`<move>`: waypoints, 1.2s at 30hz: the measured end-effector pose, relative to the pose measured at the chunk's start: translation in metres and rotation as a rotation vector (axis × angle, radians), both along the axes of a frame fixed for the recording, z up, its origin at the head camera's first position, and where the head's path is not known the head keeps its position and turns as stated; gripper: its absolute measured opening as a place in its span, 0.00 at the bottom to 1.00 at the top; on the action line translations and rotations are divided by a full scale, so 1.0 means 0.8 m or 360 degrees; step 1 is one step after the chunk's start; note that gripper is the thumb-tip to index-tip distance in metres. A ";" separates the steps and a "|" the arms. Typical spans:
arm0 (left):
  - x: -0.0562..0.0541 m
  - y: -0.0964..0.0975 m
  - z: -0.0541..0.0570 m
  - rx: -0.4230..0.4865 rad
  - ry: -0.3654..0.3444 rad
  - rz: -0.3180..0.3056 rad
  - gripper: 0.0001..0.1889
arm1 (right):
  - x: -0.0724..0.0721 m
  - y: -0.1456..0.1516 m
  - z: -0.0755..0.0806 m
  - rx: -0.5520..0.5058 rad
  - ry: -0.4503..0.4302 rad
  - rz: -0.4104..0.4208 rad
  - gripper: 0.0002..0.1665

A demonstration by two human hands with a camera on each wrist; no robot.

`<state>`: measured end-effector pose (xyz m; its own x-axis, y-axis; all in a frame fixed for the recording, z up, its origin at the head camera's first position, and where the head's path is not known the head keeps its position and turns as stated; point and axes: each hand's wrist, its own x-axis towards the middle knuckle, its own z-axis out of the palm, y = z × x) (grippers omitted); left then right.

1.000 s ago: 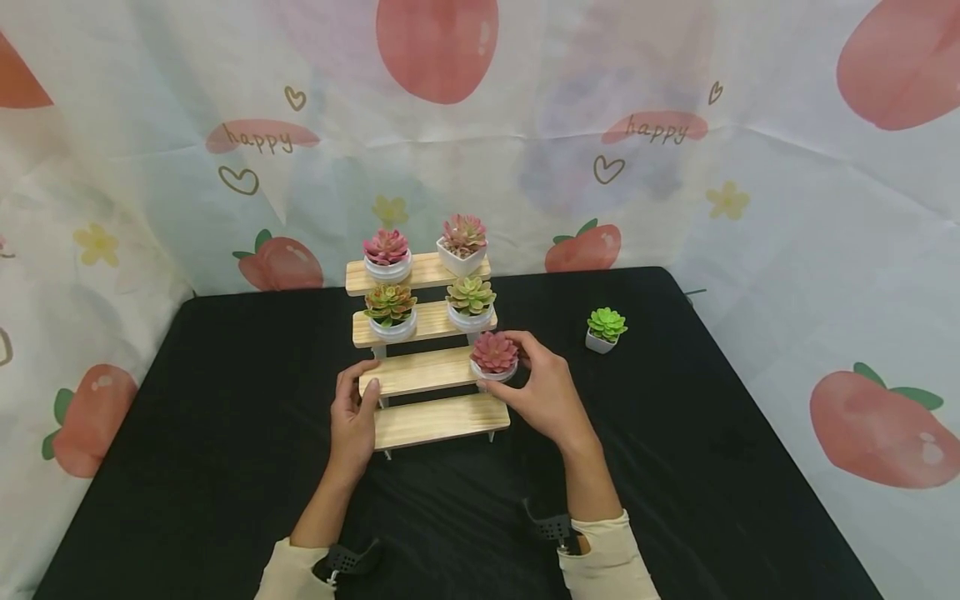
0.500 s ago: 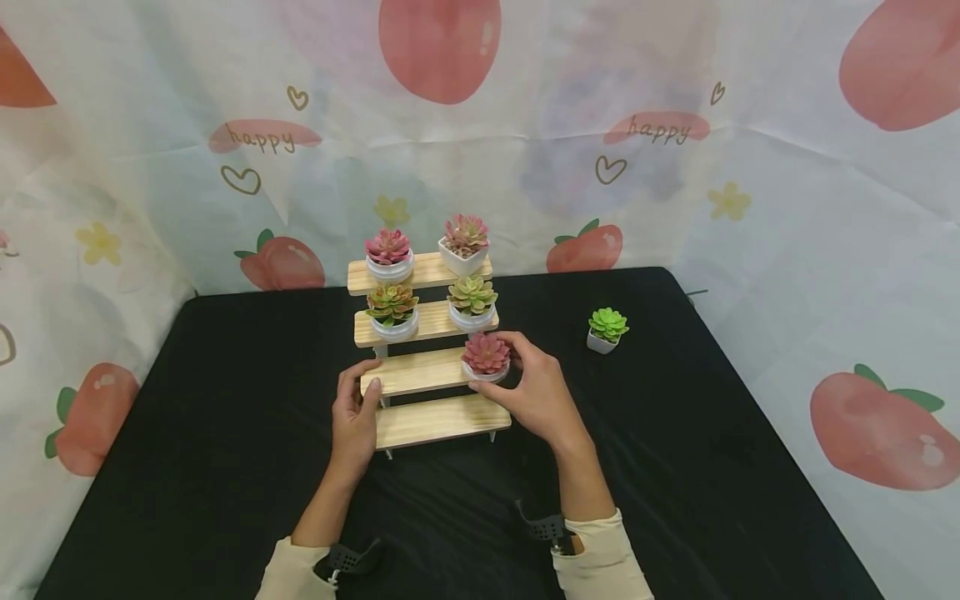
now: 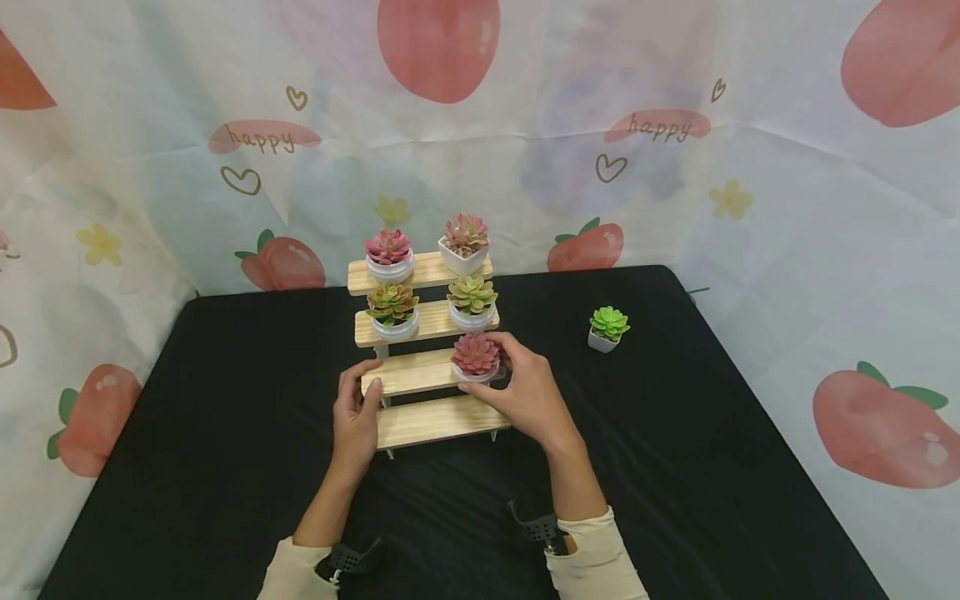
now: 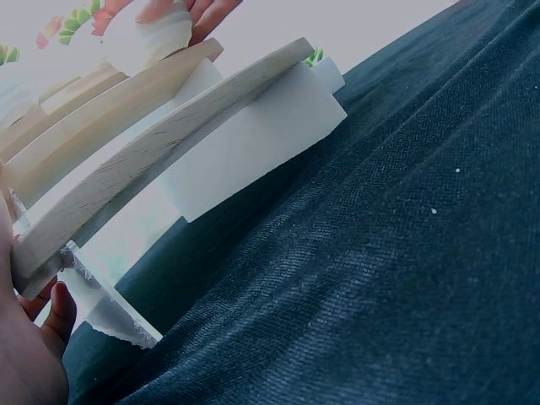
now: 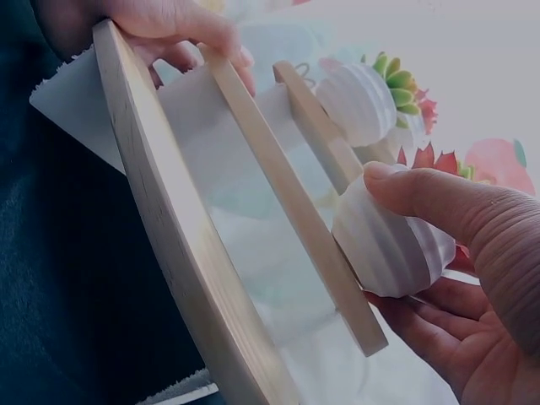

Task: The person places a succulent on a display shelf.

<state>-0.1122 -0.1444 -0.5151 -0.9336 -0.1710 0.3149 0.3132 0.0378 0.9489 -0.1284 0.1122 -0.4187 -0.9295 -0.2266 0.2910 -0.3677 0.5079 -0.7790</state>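
Observation:
A tiered wooden plant stand with four slats stands on the black cloth. My right hand grips a white ribbed pot holding a pink succulent, thumb in front and fingers behind. The pot sits at the right part of the third slat from the top. At the left end of that slat, my left hand holds the stand by its edge. A red-green succulent and a pale green succulent stand on the second slat. Two pink succulents, one left and one right, top the stand.
A small bright green succulent in a white square pot stands apart on the black cloth, right of the stand. Behind the table hangs a printed curtain with fruit and hearts. The lowest slat bears no pot.
My right hand has moved left along the third slat with the potted pink succulent, from the slat's right end inward. The left hand keeps its place on the stand.

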 end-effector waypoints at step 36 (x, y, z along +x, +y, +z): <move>0.000 -0.002 0.000 -0.0009 0.0045 -0.0015 0.15 | 0.005 -0.055 0.007 0.0005 -0.0047 0.0116 0.39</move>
